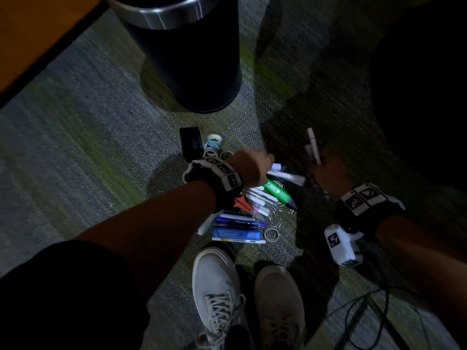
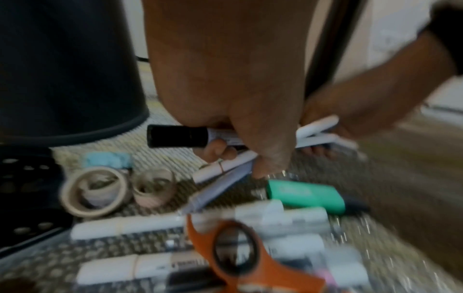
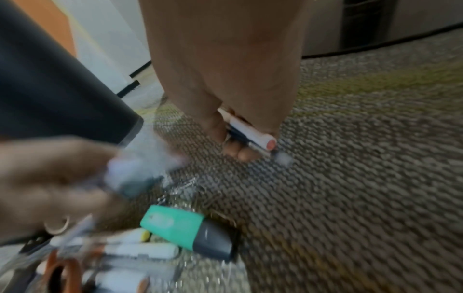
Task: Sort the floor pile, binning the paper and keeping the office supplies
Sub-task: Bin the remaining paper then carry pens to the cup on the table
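Observation:
A pile of office supplies lies on the carpet: a green highlighter (image 1: 278, 192), orange scissors (image 1: 242, 204), white markers and blue pens (image 1: 237, 224). My left hand (image 1: 267, 165) is low over the pile's far side. It grips a black-capped marker (image 2: 177, 136) and a couple of white pens (image 2: 225, 168). My right hand (image 1: 318, 170) hovers just right of the pile and holds a bundle of white pens (image 1: 313, 145) upright. In the right wrist view those pens (image 3: 250, 134) sit between its curled fingers (image 3: 246, 156). The black bin (image 1: 192, 59) stands behind the pile.
Tape rolls (image 1: 214, 141) and a black perforated holder (image 1: 192, 145) lie at the pile's far left. Paper clips (image 1: 278, 223) are scattered on the carpet (image 1: 88, 147). My two shoes (image 1: 214, 286) stand just in front. An orange desk edge (image 1: 38, 34) runs at the upper left, and cables (image 1: 366, 311) trail at the lower right.

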`<state>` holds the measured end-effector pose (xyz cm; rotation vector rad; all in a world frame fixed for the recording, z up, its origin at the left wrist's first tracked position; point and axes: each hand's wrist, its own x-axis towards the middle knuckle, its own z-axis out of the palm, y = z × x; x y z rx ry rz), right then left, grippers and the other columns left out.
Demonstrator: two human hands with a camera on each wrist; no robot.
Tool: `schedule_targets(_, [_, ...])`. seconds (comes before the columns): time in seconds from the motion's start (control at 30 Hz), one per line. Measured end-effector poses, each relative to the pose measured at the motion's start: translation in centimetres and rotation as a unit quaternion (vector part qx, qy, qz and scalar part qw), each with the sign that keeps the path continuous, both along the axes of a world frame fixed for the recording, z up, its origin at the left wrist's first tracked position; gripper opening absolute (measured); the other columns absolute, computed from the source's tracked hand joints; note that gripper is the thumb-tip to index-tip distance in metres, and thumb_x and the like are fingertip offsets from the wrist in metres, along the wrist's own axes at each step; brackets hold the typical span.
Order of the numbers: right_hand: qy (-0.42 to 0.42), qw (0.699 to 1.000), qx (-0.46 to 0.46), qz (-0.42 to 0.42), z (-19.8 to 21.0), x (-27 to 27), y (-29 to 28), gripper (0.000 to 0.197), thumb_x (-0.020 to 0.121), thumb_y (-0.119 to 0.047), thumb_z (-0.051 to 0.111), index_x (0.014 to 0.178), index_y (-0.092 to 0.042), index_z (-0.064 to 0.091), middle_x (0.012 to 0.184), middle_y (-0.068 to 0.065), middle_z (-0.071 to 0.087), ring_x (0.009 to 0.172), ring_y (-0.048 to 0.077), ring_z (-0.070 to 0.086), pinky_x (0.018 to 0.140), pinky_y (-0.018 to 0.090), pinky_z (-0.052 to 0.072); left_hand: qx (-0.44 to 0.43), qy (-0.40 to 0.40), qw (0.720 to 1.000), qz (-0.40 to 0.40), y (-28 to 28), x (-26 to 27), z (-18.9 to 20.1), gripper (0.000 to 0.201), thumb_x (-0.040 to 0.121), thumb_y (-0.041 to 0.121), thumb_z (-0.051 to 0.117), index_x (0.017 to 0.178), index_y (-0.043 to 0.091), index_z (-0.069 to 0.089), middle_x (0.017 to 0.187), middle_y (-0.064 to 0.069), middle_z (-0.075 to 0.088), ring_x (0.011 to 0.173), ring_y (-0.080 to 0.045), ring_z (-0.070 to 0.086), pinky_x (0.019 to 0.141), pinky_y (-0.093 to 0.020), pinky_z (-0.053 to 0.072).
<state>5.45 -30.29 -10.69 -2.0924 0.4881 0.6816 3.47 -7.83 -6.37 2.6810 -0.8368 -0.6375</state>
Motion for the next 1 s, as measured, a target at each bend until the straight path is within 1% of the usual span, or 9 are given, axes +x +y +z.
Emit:
schedule_targets(0.07, [-0.015, 1.000, -0.016, 0.019, 0.2, -0.4, 0.1, 0.046, 0.076, -0.048, 0.064, 0.108, -0.015, 0.066, 0.102, 0.015, 0.070, 0.091, 0.032, 0.067, 0.080, 0.040, 0.053, -0.034, 0.016, 0.997, 0.068, 1.4, 0.5, 0.6, 0.037, 0.076, 0.029, 0.058, 0.103, 0.004, 0.062, 0.080, -0.016, 0.067, 0.065, -0.031, 0.062, 0.058, -0.034, 0.048])
schedule_targets(0.17, [-0.054, 0.994, -0.005, 0.090, 2.3, -1.5, 2.0, 0.040, 0.089, -0.020, 0.066, 0.127, -0.011, 0.063, 0.122, 0.012, 0.067, 0.109, 0.027, 0.065, 0.089, 0.028, 0.047, -0.100, 0.057, 0.973, 0.200, 3.7, 0.7, 2.3, 0.033, 0.089, 0.028, 0.056, 0.118, 0.013, 0.063, 0.090, -0.005, 0.064, 0.070, -0.017, 0.056, 0.065, -0.026, 0.045])
schedule_targets(0.27, [-0.030, 0.984, 0.029, 0.175, 3.0, -3.0, 4.6, 0.041, 0.093, -0.019, 0.063, 0.133, -0.017, 0.058, 0.117, -0.004, 0.063, 0.103, 0.014, 0.062, 0.087, 0.021, 0.043, -0.260, 0.151, 0.878, 0.373, 6.1, -0.3, 3.0, 0.006, 0.094, 0.016, 0.061, 0.098, 0.013, 0.065, 0.089, -0.012, 0.065, 0.073, -0.016, 0.056, 0.070, -0.029, 0.043])
schedule_targets(0.33, [0.000, 0.975, 0.045, 0.216, 2.9, -3.9, 6.2, 0.025, 0.092, -0.025, 0.065, 0.116, -0.019, 0.064, 0.099, -0.003, 0.065, 0.084, 0.012, 0.061, 0.078, 0.023, 0.045, -0.302, 0.191, 0.818, 0.451, 7.5, -1.2, 3.0, 0.016, 0.098, 0.020, 0.057, 0.108, 0.009, 0.060, 0.077, -0.005, 0.062, 0.065, -0.009, 0.058, 0.065, -0.028, 0.046])
schedule_targets(0.4, [-0.019, 0.957, -0.010, 0.289, 3.2, -4.2, 7.5, 0.013, 0.090, -0.026, 0.068, 0.092, -0.015, 0.061, 0.082, 0.003, 0.064, 0.073, 0.017, 0.061, 0.067, 0.024, 0.044, -0.332, 0.217, 0.774, 0.494, 8.3, -1.8, 2.6, 0.010, 0.099, 0.023, 0.054, 0.096, 0.013, 0.055, 0.066, 0.000, 0.054, 0.054, -0.005, 0.055, 0.057, -0.025, 0.043])
schedule_targets(0.53, [-0.093, 0.907, -0.125, 0.392, 3.5, -4.7, 9.8, 0.024, 0.087, -0.030, 0.067, 0.095, -0.010, 0.056, 0.098, 0.016, 0.065, 0.088, 0.034, 0.064, 0.074, 0.036, 0.049, -0.417, 0.273, 0.672, 0.547, 8.7, -3.0, 1.6, 0.015, 0.091, 0.030, 0.059, 0.084, 0.017, 0.056, 0.081, -0.025, 0.059, 0.080, -0.040, 0.061, 0.067, -0.049, 0.049])
schedule_targets(0.63, [-0.119, 0.878, -0.158, 0.436, 2.9, -5.1, 11.6, 0.023, 0.088, -0.021, 0.063, 0.105, -0.010, 0.054, 0.109, 0.016, 0.059, 0.096, 0.037, 0.064, 0.078, 0.039, 0.050, -0.485, 0.288, 0.616, 0.551, 8.3, -3.9, 1.6, 0.013, 0.101, 0.010, 0.046, 0.095, 0.002, 0.054, 0.070, -0.014, 0.067, 0.065, -0.027, 0.069, 0.066, -0.040, 0.058])
schedule_targets(0.77, [-0.134, 0.863, -0.167, 0.457, 2.6, -4.5, 13.2, 0.023, 0.091, -0.019, 0.057, 0.110, -0.006, 0.056, 0.113, 0.017, 0.053, 0.098, 0.039, 0.063, 0.080, 0.042, 0.050, -0.499, 0.255, 0.622, 0.547, 8.0, -4.1, 1.7, 0.021, 0.095, -0.008, 0.050, 0.113, 0.002, 0.046, 0.075, -0.012, 0.059, 0.056, -0.016, 0.064, 0.056, -0.029, 0.054])
schedule_targets(1.0, [-0.074, 0.826, -0.220, 0.514, 3.4, -4.3, 14.3, 0.039, 0.089, -0.012, 0.057, 0.125, -0.001, 0.047, 0.124, 0.020, 0.051, 0.110, 0.041, 0.059, 0.088, 0.043, 0.050, -0.495, 0.229, 0.617, 0.567, 8.2, -4.4, 1.0, 0.016, 0.096, -0.009, 0.047, 0.096, 0.007, 0.052, 0.077, -0.017, 0.056, 0.055, -0.015, 0.065, 0.057, -0.024, 0.053])
